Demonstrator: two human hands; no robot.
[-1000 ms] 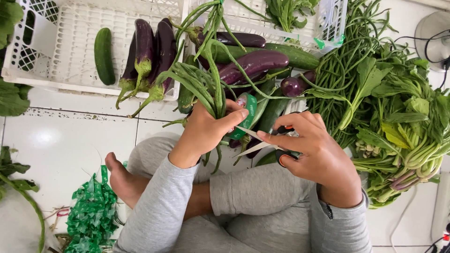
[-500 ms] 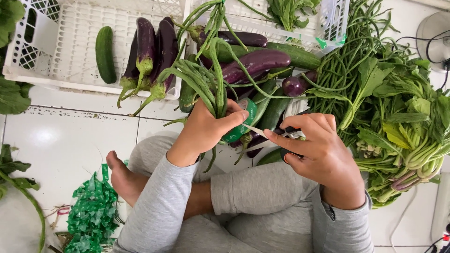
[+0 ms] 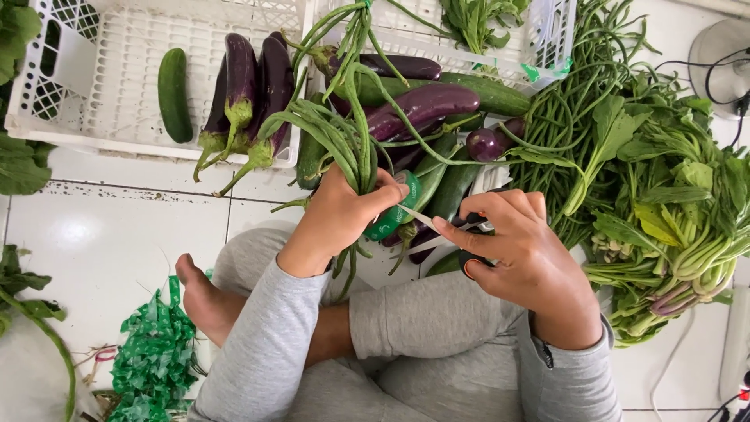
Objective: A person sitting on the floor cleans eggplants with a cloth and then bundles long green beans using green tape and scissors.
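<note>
My left hand [image 3: 340, 215] grips a bundle of long green beans [image 3: 348, 129] upright over my lap. A green roll of tape [image 3: 393, 212] sits against its thumb side. My right hand [image 3: 527, 254] holds scissors [image 3: 437, 228] with dark handles. Their blades point left at the tape roll and nearly touch it. I sit cross-legged in grey clothes on white floor tiles.
A white plastic crate [image 3: 101, 117] holds a cucumber [image 3: 173, 94] and eggplants [image 3: 246, 86]. More eggplants [image 3: 426, 105] and cucumbers lie beyond my hands. Long beans [image 3: 570, 101] and leafy greens [image 3: 676, 203] are heaped at right. A green net bag [image 3: 152, 363] lies by my foot.
My right hand has brought the scissors' blades closer to the green tape roll. My left hand keeps its grip on the bean bundle, shifted only slightly.
</note>
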